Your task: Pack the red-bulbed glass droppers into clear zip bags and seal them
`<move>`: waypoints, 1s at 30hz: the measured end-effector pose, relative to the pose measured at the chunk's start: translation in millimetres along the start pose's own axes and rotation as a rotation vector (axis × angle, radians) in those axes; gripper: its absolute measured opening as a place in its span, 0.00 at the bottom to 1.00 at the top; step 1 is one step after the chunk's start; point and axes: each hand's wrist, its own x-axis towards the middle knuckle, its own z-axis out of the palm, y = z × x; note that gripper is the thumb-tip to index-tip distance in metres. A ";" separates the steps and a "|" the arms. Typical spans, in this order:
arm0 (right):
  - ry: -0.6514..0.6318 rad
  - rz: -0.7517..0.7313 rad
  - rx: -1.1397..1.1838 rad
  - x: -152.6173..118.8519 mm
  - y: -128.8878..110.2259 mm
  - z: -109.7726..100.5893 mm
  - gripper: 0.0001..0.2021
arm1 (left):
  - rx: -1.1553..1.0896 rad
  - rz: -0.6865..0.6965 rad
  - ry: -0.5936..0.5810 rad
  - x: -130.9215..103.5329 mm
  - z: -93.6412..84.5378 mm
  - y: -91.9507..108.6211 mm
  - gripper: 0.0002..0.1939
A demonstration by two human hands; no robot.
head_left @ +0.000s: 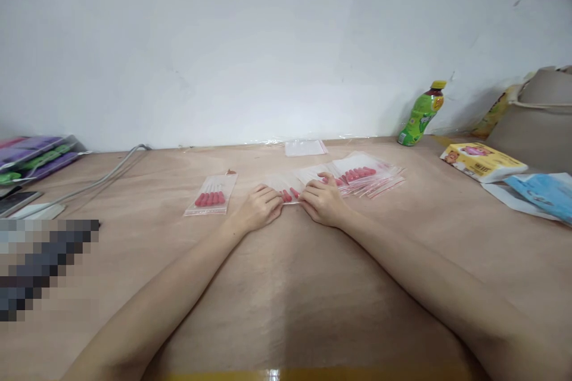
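Both hands rest close together at the middle of the table, with a small clear zip bag [291,194] between them. Red-handled pieces show inside that bag. My left hand [261,207] has its fingers closed on the bag's left side, and my right hand [325,201] pinches its right side. To the left lies another zip bag [211,195], holding several red-handled pieces with thin pale shafts. Just beyond my right hand, a fanned pile of similar filled bags [364,175] spreads rightward. The fingertips and the bag's near edge are partly hidden.
By the wall lies a flat clear bag [306,147]. A green drink bottle [422,114] leans at the back right, near a yellow tissue pack [482,162] and a blue packet [545,193]. Purple and green packs [38,158] and a grey cable [109,175] occupy the left.
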 end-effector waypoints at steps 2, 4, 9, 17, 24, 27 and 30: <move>0.012 0.029 0.018 -2.1 2.5 -1.4 0.08 | 0.005 -0.028 0.017 -11.7 -6.8 -4.3 0.08; 0.013 0.058 0.037 -3.6 4.5 -2.0 0.07 | 0.008 -0.055 0.035 -23.5 -12.1 -7.9 0.08; -0.019 0.088 0.064 -2.3 4.3 1.3 0.07 | 0.013 -0.085 0.065 -33.6 -12.6 -8.8 0.07; -0.039 0.147 0.066 -3.1 5.2 0.0 0.06 | 0.053 -0.021 0.090 -20.5 -5.7 -4.2 0.06; 0.026 0.001 0.001 7.1 -9.2 9.2 0.07 | 0.109 0.027 0.070 -13.4 -8.8 0.3 0.10; 0.030 -0.076 -0.049 18.1 -20.6 16.5 0.09 | 0.114 0.042 0.060 -10.8 -9.4 1.9 0.10; 0.051 -0.115 -0.086 25.4 -27.9 22.7 0.11 | 0.110 0.039 0.043 -10.2 -9.9 2.0 0.11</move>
